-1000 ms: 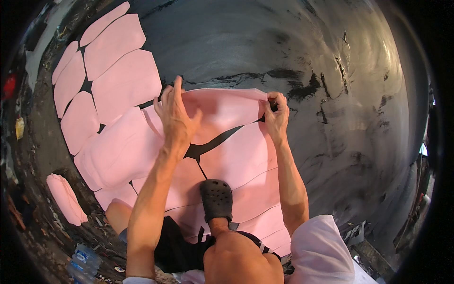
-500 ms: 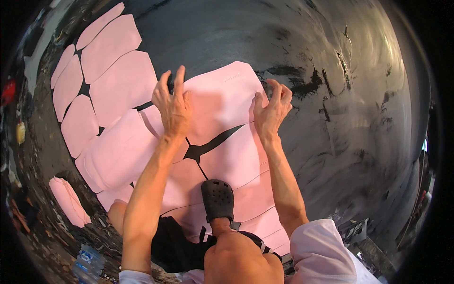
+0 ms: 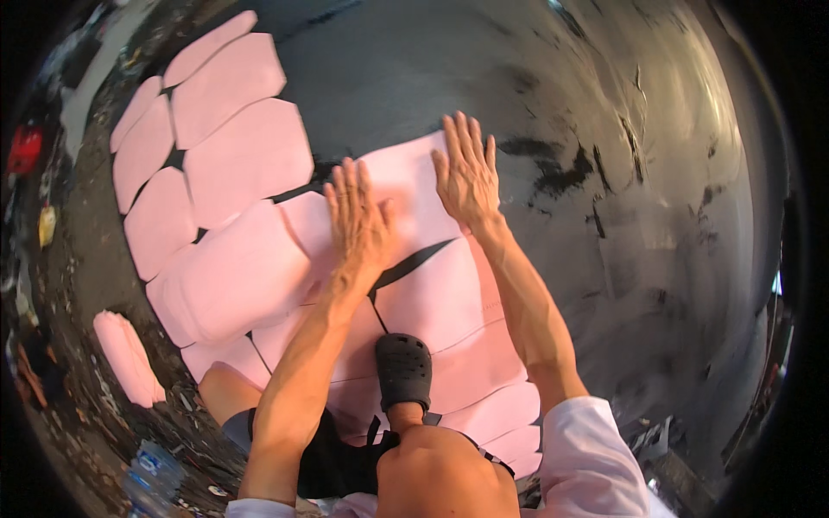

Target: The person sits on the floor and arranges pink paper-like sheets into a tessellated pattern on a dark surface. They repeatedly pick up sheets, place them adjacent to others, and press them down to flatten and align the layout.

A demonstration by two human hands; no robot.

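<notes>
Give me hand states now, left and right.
Left hand: open, flat, palm pressed on the pink foam sheet, holding nothing.
Right hand: open, fingers spread, pressed flat on the same sheet.

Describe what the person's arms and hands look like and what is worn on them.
Both hands, left and right, are bare: no gloves, and no rings or watch that I can make out. The forearms are bare too. A short white fabric sleeve covers the right upper arm; a strip of white sleeve shows at the left arm's lower edge.

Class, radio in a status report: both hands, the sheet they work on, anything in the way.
Left hand and right hand flat, open, pressing top pink foam sheet. Sheet lies on dark glued surface. Black clog below on lower sheets; nothing blocking.
</notes>
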